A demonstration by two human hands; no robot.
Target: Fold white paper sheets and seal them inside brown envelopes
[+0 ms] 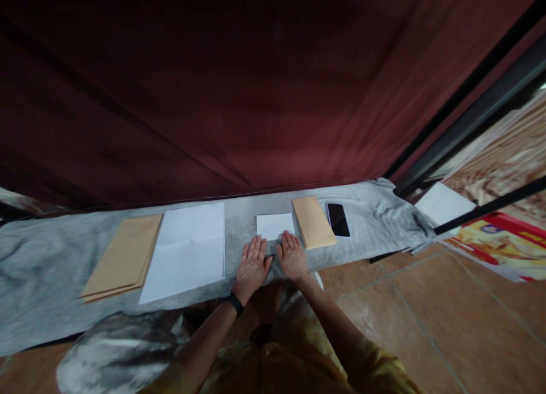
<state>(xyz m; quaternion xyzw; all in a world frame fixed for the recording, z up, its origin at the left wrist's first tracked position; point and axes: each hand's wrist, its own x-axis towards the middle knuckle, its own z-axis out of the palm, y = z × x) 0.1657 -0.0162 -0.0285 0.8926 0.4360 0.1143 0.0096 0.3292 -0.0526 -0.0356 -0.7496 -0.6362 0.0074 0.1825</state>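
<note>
A small white sheet of paper (275,225), perhaps folded, lies on the grey cloth in front of me. My left hand (252,263) rests flat at its near left corner, fingers stretched out and a dark band on the wrist. At the near right corner my right hand (292,255) lies flat too, fingertips touching the paper. Just right of it sits a brown envelope (314,222). Large white sheets (185,252), faintly creased, lie left of my left hand. Beyond them are larger brown envelopes (121,257), overlapping.
A phone (338,219) with a dark screen lies right of the envelope. Grey cloth (375,215) covers the narrow surface. A dark red curtain (273,110) hangs behind it. Black metal bars (469,110) stand at the right, near a red and yellow box (503,246) above the tiled floor.
</note>
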